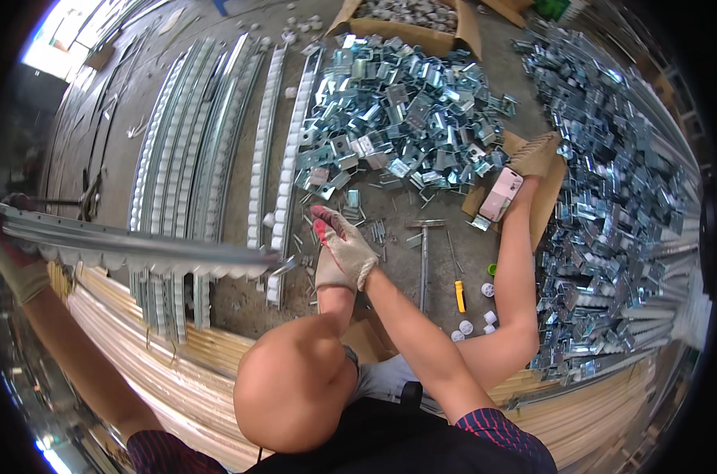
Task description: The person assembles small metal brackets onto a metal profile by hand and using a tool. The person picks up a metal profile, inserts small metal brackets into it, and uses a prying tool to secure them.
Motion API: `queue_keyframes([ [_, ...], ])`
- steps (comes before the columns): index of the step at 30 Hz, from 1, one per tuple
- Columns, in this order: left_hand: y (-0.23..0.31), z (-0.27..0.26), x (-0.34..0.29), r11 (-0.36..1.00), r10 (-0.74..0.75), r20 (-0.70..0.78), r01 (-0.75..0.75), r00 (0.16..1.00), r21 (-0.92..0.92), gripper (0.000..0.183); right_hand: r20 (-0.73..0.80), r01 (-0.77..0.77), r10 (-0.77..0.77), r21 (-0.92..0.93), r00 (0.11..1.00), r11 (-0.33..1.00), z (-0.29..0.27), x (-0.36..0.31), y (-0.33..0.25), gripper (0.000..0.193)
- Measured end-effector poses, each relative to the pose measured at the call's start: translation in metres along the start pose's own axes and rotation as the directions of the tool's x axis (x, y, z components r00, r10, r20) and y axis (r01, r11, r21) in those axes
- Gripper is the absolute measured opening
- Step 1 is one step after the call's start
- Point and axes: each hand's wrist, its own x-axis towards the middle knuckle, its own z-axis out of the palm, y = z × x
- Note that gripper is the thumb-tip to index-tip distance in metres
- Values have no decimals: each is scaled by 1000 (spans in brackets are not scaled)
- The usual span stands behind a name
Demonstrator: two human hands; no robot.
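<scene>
My left hand (18,265), in a pale work glove with a red palm side, is closed around the far-left end of a long metal roller track (145,243). White rollers line the track's lower edge. It reaches across to the middle, where a small shiny metal bracket (284,266) sits at its tip. My right hand (346,249), gloved alike, is beyond my bent left knee, just right of that tip and apart from it. Its fingers stretch forward, with nothing visible in them. A hammer (424,261) lies on the floor to the right of this hand.
Finished-looking roller tracks (188,150) lie in rows at left. A big heap of metal brackets (406,110) lies ahead, another (603,189) at right. A pink phone (501,193) rests by my right foot. A yellow-handled tool (460,296) and white wheels (466,326) lie nearby.
</scene>
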Motion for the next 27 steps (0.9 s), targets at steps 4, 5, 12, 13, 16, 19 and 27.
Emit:
queue_keyframes([
  [4,2,78,-48,920,162,329,-263,930,290,37,-220,-116,91,-101,971,988,-16,-14,-2,31],
  [5,-40,89,-61,891,160,438,-320,884,321,40,-318,-123,63,-171,946,978,-41,-30,-3,31],
  [12,-182,119,-234,437,-669,267,76,694,896,47,-538,-101,-92,-319,838,942,-128,-85,6,21],
  [13,-205,108,-247,516,-722,441,-10,533,857,48,-541,-98,-114,-348,833,932,-138,-89,5,20],
  [16,-259,66,-287,434,-799,474,-192,370,880,51,-545,-120,-96,-348,833,930,-147,-85,-12,24],
  [19,-278,52,-303,341,-826,457,-353,329,871,53,-505,-179,25,-258,863,949,-140,-79,-22,33],
  [27,-328,19,-328,400,-879,398,-49,261,915,57,-277,-242,187,-182,942,953,-75,-56,-27,42],
])
